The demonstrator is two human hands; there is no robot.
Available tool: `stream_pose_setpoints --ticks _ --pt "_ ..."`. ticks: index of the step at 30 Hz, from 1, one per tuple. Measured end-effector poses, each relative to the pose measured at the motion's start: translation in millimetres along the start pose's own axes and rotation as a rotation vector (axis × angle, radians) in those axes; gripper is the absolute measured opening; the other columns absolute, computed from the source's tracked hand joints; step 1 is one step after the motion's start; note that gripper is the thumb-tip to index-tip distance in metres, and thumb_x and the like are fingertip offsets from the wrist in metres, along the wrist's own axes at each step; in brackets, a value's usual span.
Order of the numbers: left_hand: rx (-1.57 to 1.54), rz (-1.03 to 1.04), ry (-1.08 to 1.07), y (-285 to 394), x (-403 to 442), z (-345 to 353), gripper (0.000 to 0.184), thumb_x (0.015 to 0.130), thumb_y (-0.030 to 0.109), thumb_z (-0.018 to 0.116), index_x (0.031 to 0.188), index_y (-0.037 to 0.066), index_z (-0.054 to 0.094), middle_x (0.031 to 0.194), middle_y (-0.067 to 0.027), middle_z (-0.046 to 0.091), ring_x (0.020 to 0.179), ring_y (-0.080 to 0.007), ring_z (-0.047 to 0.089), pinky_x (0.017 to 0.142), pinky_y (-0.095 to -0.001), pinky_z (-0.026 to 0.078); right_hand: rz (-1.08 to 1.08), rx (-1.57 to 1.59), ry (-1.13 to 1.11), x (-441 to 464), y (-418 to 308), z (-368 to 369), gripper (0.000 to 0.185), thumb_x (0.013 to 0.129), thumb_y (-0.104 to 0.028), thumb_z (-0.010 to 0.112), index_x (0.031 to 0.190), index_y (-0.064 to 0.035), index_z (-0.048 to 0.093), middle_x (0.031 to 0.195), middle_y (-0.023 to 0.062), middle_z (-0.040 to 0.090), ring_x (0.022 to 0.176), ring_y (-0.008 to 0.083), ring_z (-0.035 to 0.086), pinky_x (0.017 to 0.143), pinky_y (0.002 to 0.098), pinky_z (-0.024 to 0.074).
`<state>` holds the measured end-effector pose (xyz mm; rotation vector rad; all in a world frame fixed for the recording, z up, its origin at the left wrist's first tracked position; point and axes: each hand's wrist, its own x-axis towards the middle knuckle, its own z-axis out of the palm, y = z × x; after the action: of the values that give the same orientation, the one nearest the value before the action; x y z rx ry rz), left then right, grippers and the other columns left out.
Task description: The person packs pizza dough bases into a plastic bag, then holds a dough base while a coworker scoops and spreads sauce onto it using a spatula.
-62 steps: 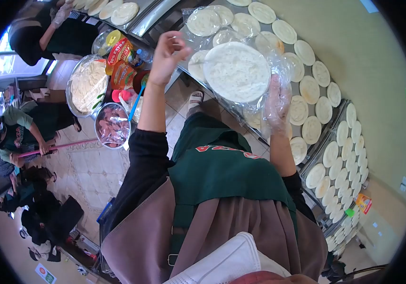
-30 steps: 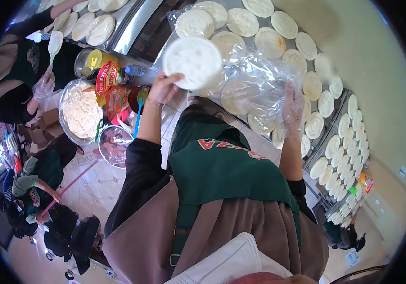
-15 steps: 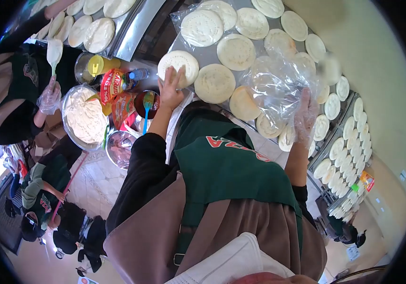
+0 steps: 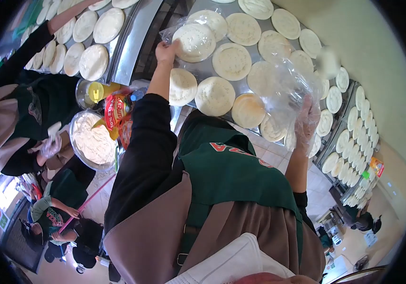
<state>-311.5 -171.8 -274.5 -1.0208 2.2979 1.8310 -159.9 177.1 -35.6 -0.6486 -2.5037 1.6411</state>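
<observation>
My left hand (image 4: 166,53) is at the near left edge of a round flatbread (image 4: 193,42), fingers closed on its rim. Clear plastic film lies around that flatbread and over another flatbread (image 4: 208,23) behind it. My right hand (image 4: 306,120) holds a crumpled clear plastic bag (image 4: 288,90), which hangs over several flatbreads and partly covers my fingers. Below my left hand, a pale flatbread (image 4: 182,87) sits at the table's edge. Beside it lies another flatbread (image 4: 215,96), and a browner flatbread (image 4: 248,110) is nearer the bag.
Flatbreads cover the metal table (image 4: 203,71); more fill a rack (image 4: 354,142) at right. At left stand a bowl of white cream (image 4: 91,139), a red packet (image 4: 116,111) and a yellow-lidded container (image 4: 96,91). A co-worker's gloved hand (image 4: 50,146) holds a white spatula.
My left hand has moved up and away from the near flatbread to the edge of the film-covered one. The bag in my right hand has shifted slightly. The co-worker's spatula has come down.
</observation>
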Motion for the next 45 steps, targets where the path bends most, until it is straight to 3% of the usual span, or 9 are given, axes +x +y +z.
stream_pose_setpoints --ticks 7,13,16,19,22,29,36,39,45 --pt "-0.552 -0.045 -0.346 21.5 -29.2 -8.0 0.025 0.079 0.012 0.069 0.101 0.009 0.057 0.080 0.0003 0.061 0.066 -0.0067 0.056 0.049 -0.0203 0.041 0.017 -0.097 0.108 4.1 0.4 -4.2 0.038 0.098 -0.027 0.037 0.116 0.0026 0.054 0.103 0.0099 0.061 0.087 0.0139 0.058 0.075 0.0276 0.0493" --pt "-0.729 0.026 -0.444 65.0 -85.5 -4.2 0.032 0.084 0.004 0.062 0.114 0.010 0.052 0.096 -0.0014 0.062 0.080 -0.0092 0.060 0.056 -0.0208 0.046 -0.012 -0.129 0.155 8.2 10.1 -1.0 0.039 0.098 -0.027 0.037 0.117 0.0036 0.053 0.105 0.0119 0.061 0.088 0.0162 0.060 0.073 0.0282 0.0488" --pt "-0.757 0.007 -0.503 79.1 -108.7 -1.0 0.035 0.086 0.005 0.059 0.119 0.009 0.050 0.102 -0.0041 0.061 0.085 -0.0107 0.060 0.059 -0.0221 0.048 -0.245 -0.142 0.250 9.2 5.8 3.5 0.030 0.092 -0.018 0.047 0.105 0.0058 0.059 0.081 0.0136 0.063 0.067 0.0160 0.054 0.060 0.0316 0.0423" --pt "-0.780 -0.017 -0.562 100.8 -141.3 4.5 0.035 0.087 0.006 0.057 0.121 0.010 0.049 0.103 -0.0059 0.061 0.086 -0.0119 0.061 0.063 -0.0243 0.052 -0.441 -0.301 0.269 7.5 -6.1 5.0 0.023 0.086 -0.009 0.051 0.105 0.0017 0.061 0.094 0.0153 0.063 0.074 0.0205 0.058 0.064 0.0306 0.0447" --pt "-0.775 -0.078 -0.650 120.5 -174.3 9.3 0.034 0.088 0.007 0.056 0.121 0.009 0.048 0.104 -0.0070 0.060 0.088 -0.0132 0.061 0.066 -0.0257 0.054 -0.685 -0.053 0.095 3.6 -13.9 12.3 0.044 0.080 0.000 0.051 0.124 0.0001 0.049 0.115 0.0165 0.058 0.096 0.0221 0.059 0.083 0.0296 0.0457" --pt "-0.766 -0.110 -0.755 132.1 -220.5 21.5 0.033 0.090 0.006 0.045 0.123 0.004 0.042 0.105 -0.0124 0.059 0.089 -0.0187 0.062 0.069 -0.0305 0.055 -1.077 -0.564 -0.495 -15.2 -36.0 23.1 0.052 0.075 -0.010 0.063 0.125 -0.0087 0.048 0.126 0.0128 0.049 0.120 0.0295 0.045 0.098 0.0377 0.0403" --pt "-0.686 -0.164 -0.766 135.0 -246.8 21.5 0.027 0.091 0.022 0.046 0.110 0.002 0.045 0.106 -0.0147 0.051 0.082 -0.0231 0.061 0.066 -0.0336 0.055 -1.225 -0.509 -0.194 -20.1 -3.4 8.0 0.040 0.078 -0.018 0.064 0.116 -0.0068 0.056 0.098 0.0087 0.062 0.087 0.0252 0.062 0.076 0.0320 0.0514" --pt "-0.478 -0.077 -0.534 149.7 -262.6 6.0 0.043 0.095 0.039 0.040 0.116 0.001 0.046 0.101 -0.0090 0.051 0.082 -0.0192 0.059 0.069 -0.0334 0.054 -0.465 0.131 -0.433 -28.4 -4.4 -7.0 0.033 0.085 -0.027 0.060 0.109 -0.0043 0.060 0.088 0.0047 0.062 0.074 0.0184 0.058 0.066 0.0305 0.0477" --pt "-0.362 0.636 -0.592 150.8 -247.6 -20.9 0.028 0.093 0.015 0.049 0.120 0.007 0.048 0.106 -0.0058 0.050 0.091 -0.0124 0.051 0.073 -0.0274 0.051 -0.087 0.128 -0.179 -37.9 -11.7 -30.5 0.042 0.091 -0.039 0.051 0.104 -0.0008 0.062 0.093 0.0012 0.062 0.081 0.0137 0.053 0.075 0.0285 0.0433"
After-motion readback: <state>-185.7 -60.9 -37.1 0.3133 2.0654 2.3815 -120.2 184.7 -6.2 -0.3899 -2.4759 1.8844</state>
